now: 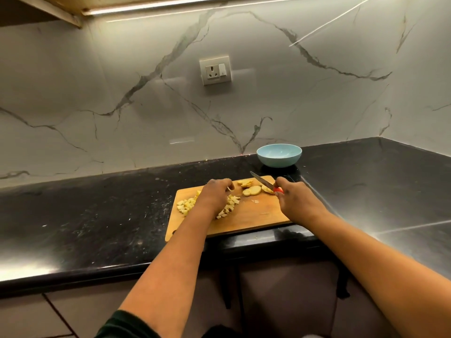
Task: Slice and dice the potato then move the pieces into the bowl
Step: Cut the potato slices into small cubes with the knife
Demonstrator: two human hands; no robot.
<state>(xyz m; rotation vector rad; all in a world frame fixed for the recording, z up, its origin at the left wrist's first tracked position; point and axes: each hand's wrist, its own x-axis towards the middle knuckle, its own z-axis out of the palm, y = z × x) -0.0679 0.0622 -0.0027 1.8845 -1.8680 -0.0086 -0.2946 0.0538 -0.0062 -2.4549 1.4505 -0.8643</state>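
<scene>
Wooden rectangular cutting board (246, 215) sits on the black speckled tabletop (97, 215). Left hand (214, 195) rests, fingers curled down, on a heap of pale yellow diced potato pieces (186, 206) at the board's left half; whether it grips any, cannot tell. Round potato slices (251, 190) lie just right of it. Right hand (292, 198) is clamped on a red-handled knife (264, 184), blade angled over the slices. Light blue round bowl (279, 154) stands behind the board, nothing seen inside.
</scene>
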